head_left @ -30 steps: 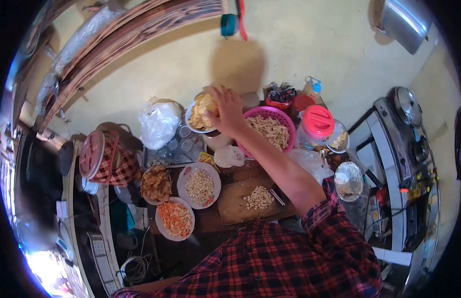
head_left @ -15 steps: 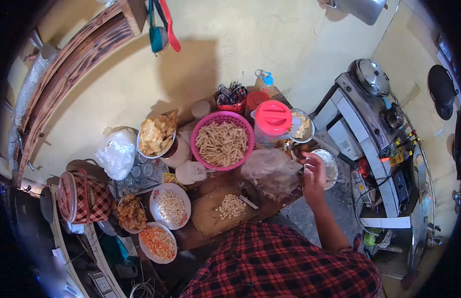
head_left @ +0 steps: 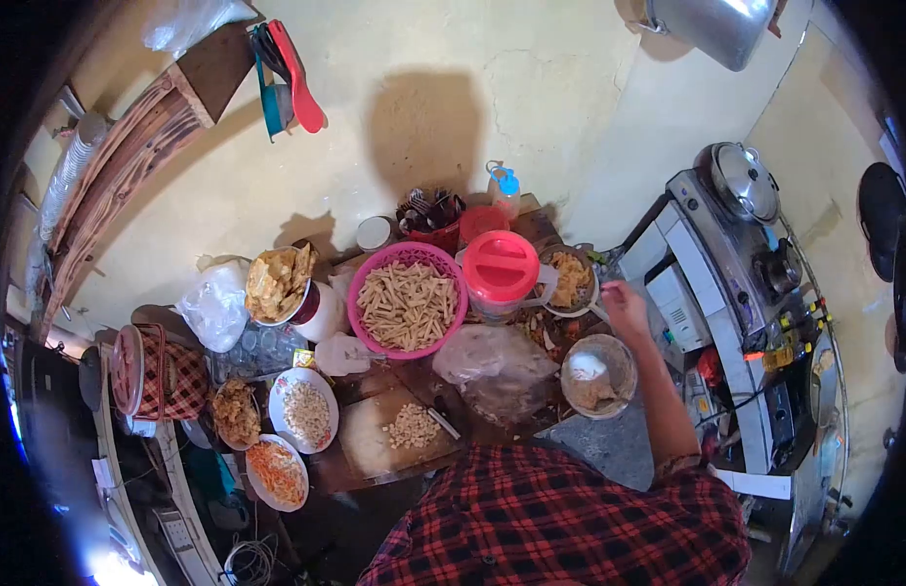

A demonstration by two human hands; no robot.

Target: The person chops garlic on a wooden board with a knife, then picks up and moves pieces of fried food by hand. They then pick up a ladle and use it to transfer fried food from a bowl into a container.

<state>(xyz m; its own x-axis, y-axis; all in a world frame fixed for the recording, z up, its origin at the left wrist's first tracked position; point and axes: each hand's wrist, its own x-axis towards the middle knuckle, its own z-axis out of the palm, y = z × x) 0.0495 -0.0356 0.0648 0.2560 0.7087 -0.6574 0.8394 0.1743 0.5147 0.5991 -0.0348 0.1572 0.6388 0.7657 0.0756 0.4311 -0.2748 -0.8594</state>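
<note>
My right hand [head_left: 624, 301] reaches to the right side of the table with its fingers curled beside the rim of a metal bowl of yellow food [head_left: 568, 277]. Whether it grips the bowl is unclear. Just below the hand stands a shiny bowl [head_left: 597, 375] with white and brown contents. Left of the metal bowl are a jar with a red lid [head_left: 500, 266] and a pink basket of pale sticks [head_left: 406, 303]. My left hand is out of sight. My red checked shirt fills the bottom of the view.
A cutting board [head_left: 375, 449] holds chopped pale pieces and a knife [head_left: 441, 422]. Plates of food [head_left: 303, 410] lie to its left, and a crumpled plastic bag [head_left: 492, 361] to its right. A stove with a lidded pot [head_left: 741, 181] stands at the right.
My right hand left the bowl of chips at the back, swept right past the shiny bowl, and now sits higher, by the metal bowl of yellow food. The view shifted right.
</note>
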